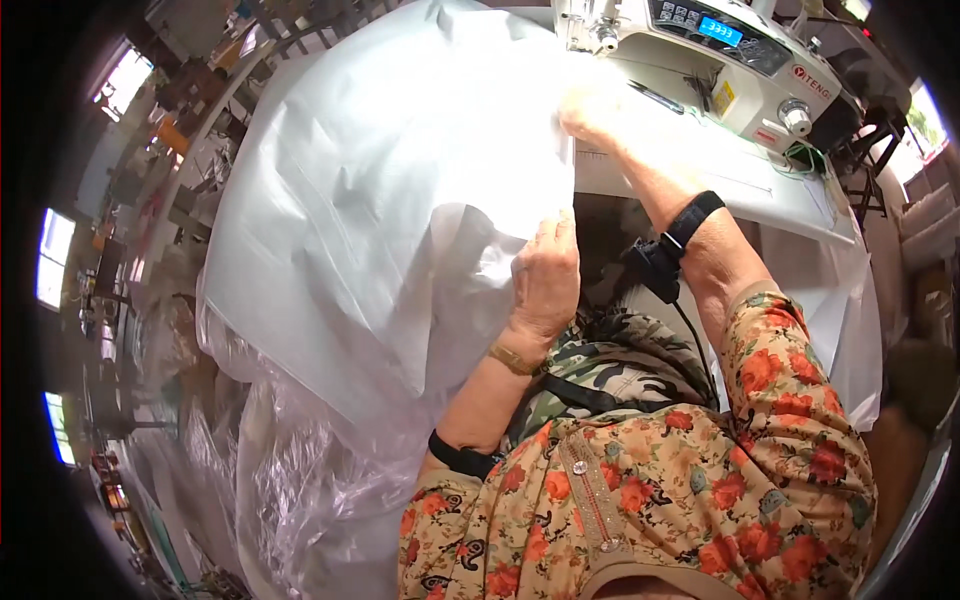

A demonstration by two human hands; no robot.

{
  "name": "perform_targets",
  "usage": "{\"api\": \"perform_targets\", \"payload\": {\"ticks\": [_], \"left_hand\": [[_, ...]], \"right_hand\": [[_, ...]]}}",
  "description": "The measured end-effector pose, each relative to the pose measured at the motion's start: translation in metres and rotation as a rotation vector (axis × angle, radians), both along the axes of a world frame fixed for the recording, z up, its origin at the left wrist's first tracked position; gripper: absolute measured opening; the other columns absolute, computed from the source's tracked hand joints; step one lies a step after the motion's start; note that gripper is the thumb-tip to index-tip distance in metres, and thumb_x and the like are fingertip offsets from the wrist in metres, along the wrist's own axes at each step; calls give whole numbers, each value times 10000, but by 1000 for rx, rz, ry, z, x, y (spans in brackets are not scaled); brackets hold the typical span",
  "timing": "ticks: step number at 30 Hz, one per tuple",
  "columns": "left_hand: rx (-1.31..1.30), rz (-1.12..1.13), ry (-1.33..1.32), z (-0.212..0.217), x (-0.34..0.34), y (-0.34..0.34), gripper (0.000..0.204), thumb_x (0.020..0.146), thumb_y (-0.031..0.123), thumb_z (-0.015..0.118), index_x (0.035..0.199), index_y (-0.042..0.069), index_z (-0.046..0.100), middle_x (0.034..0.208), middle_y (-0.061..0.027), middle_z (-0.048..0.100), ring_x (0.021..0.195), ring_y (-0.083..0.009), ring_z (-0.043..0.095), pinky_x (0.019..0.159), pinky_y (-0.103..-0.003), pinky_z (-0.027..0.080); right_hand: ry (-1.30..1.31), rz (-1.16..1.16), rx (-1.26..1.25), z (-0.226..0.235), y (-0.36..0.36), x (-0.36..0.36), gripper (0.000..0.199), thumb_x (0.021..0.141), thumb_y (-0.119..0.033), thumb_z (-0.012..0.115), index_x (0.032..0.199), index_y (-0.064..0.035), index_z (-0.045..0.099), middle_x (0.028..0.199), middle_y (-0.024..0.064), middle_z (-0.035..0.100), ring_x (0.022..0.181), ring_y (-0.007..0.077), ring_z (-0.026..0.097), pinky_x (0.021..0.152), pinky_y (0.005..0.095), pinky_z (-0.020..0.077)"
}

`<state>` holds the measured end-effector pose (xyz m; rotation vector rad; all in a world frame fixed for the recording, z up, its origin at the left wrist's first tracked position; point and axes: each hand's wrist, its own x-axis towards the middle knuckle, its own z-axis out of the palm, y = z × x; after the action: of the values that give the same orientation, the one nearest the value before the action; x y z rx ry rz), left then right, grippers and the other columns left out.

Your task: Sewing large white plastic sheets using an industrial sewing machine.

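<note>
- Sheet (380, 190): a big pale, thin sheet, spread from the far left up to the machine. Its bulk lies left of and beyond both hands; only its near right edge reaches them. The edge that both hands work runs from the near hand up and away to the far hand, so its long axis points toward the machine.
- Clear film (290, 480): crumpled wrapping heaped below the sheet, left of the near forearm and well clear of either grip.
- Left hand (545, 280): knuckles up, fingers curled over the sheet's near edge, just above the lap. It looks closed on a fold of the sheet, though the fingertips are hidden under the cloth. This hand is the nearer of the two to the person's body and to the sheet's bulk.
- Right hand (590, 110): stretched out beyond and slightly right of the left hand, washed out by glare. It lies on the sheet's edge at the front of the machine bed; I cannot tell whether it pinches or only presses flat. A black strap sits on that wrist.
- Machine (720, 70): a white sewing machine, just beyond and right of the right hand, which is far nearer to it than the left.
- Table (760, 190): white top under the machine, right of the right forearm.
</note>
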<state>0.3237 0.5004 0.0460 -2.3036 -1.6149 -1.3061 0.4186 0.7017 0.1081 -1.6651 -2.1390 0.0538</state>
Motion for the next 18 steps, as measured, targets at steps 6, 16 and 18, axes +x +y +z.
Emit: {"api": "perform_targets", "payload": {"ticks": [6,16,18], "left_hand": [[-270,-140,-239,18,10,8,307,810,53,552,1103,-24,603,818,-252,602,742,-438,594,662,-466,481],[-235,-126,-129,11,13,11,338,797,46,545,1114,-60,598,907,-243,637,832,-394,634,739,-441,512],[-236,-109,-106,13,11,18,328,800,43,541,1107,-59,597,891,-238,639,811,-390,635,720,-442,512]], "right_hand": [[-135,32,18,-2,-15,0,164,797,-156,630,848,-10,682,780,186,667,740,291,665,680,395,521],[-369,111,46,-3,-13,10,148,772,-146,639,806,-11,689,778,185,674,732,293,673,667,399,525],[-352,151,-16,-5,-3,9,100,734,-105,628,746,-41,703,750,153,688,701,299,686,625,415,530]]}}
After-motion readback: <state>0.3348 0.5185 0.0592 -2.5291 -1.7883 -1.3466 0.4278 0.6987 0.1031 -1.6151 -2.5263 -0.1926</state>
